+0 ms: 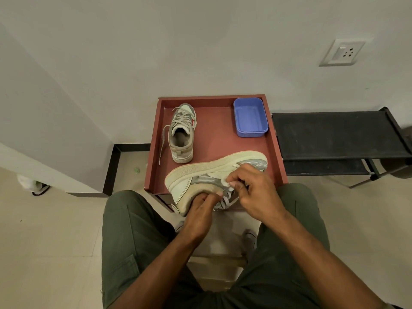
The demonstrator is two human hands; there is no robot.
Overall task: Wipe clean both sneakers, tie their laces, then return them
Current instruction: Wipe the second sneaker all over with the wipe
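Note:
A grey and cream sneaker (211, 175) lies on its side at the near edge of the red tray table (225, 141), sole facing away from me. My left hand (200, 210) grips its heel and collar from below. My right hand (254, 192) pinches a small white wipe (226, 182) against the sneaker's side. The second sneaker (181, 132) stands upright at the tray's back left, its laces loose and one lace trailing down the left.
A blue plastic tub (250, 117) sits at the tray's back right. A black shoe rack (338, 134) stands to the right against the wall. My knees in green trousers flank the table; tiled floor lies on both sides.

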